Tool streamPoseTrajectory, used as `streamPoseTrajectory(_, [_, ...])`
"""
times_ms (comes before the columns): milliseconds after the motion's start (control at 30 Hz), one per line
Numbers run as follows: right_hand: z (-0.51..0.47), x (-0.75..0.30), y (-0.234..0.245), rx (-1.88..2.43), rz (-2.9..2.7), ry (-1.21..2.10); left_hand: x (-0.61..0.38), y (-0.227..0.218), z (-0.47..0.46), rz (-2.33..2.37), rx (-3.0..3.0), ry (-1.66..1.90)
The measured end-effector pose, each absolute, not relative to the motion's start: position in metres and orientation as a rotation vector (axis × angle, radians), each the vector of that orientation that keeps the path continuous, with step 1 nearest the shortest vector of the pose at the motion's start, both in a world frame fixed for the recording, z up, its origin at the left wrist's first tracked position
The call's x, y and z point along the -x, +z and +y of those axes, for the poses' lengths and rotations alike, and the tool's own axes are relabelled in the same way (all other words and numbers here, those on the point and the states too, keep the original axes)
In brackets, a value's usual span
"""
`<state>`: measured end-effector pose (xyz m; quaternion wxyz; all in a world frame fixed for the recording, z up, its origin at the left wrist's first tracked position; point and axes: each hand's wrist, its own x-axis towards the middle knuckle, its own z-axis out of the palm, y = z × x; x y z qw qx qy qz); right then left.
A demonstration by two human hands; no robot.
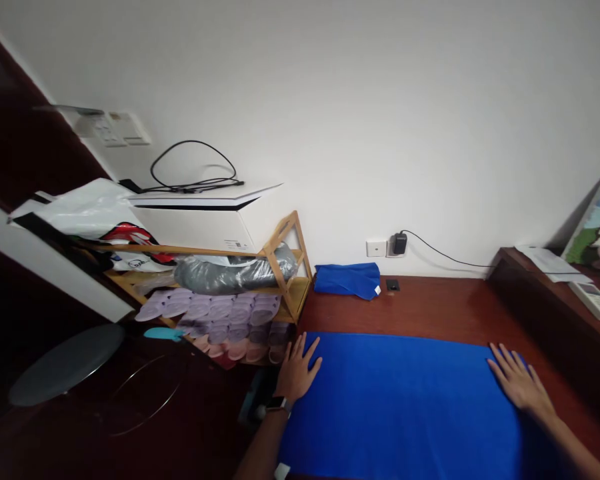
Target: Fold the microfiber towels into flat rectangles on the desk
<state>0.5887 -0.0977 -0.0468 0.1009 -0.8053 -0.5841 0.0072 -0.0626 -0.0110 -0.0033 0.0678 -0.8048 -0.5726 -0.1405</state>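
A large blue cloth (405, 400) lies spread flat on a dark red-brown wooden table (440, 303). My left hand (297, 373) rests flat on the cloth's far left corner, fingers spread, with a watch on the wrist. At the cloth's far right corner, my right hand (517, 380) lies palm down with its fingers stretched out. Neither hand holds anything. A second blue cloth (347, 279), folded, sits at the back of the table against the wall.
A wooden rack (285, 257) left of the table holds slippers, a grey bundle and a white box with a cable. A charger (399, 243) is plugged in at the wall. A raised dark shelf (540, 293) on the right carries papers and a remote. A round stool (65, 363) stands lower left.
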Motion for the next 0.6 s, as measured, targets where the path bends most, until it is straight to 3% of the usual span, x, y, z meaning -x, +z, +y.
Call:
streamPoseTrajectory(233, [-0.107, -0.600, -0.040, 2.433, -1.746, 0.122, 0.063, -0.009, -0.006, -1.756, 2.417, -0.312])
streamPoseTrajectory(367, [-0.100, -0.588, -0.017, 2.512, -1.783, 0.180, 0.058, 0.009, -0.005, -1.802, 2.477, -0.216])
streamPoseTrajectory(500, [-0.094, -0.494, 0.019, 2.318, -1.887, 0.009, 0.050, 0.036, -0.024, -1.738, 2.469, -0.362])
streamPoseTrajectory(600, [-0.107, -0.361, 0.041, 1.968, -2.075, 0.101, 0.045, 0.041, -0.061, -1.657, 2.473, -0.490])
